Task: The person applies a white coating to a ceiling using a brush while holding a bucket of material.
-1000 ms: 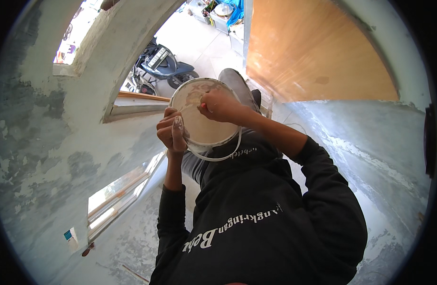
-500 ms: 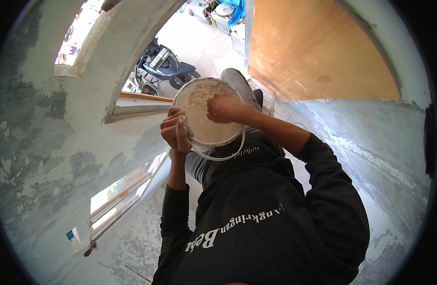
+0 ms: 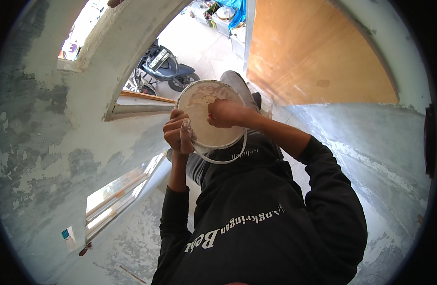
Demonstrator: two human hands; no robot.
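Note:
A round whitish plastic bucket [image 3: 206, 136] is tipped so that I look into its mouth, in front of my dark-clothed legs. Its inner wall is smeared with pale material, and faint reddish print shows through the far side. My left hand [image 3: 179, 133] grips the bucket's left rim, with white residue on the thumb. Within the mouth, my right hand [image 3: 228, 113] is closed, knuckles up. A small reddish spot shows at its fingers, but what they hold is hidden. The white carrying handle [image 3: 222, 162] hangs loose over the near side.
A wooden door panel [image 3: 318, 57] stands at the upper right. Through the doorway are a parked motorbike [image 3: 168, 69] and several containers with a blue sheet [image 3: 237, 16]. A patchy, peeling wall [image 3: 47, 128] rises at left, with a low window [image 3: 116, 199]. Another scraped wall [image 3: 365, 147] is at right.
My right hand, blurred before, now shows sharply at nearly the same place in the bucket. Bucket and left hand sit slightly lower and farther right in view.

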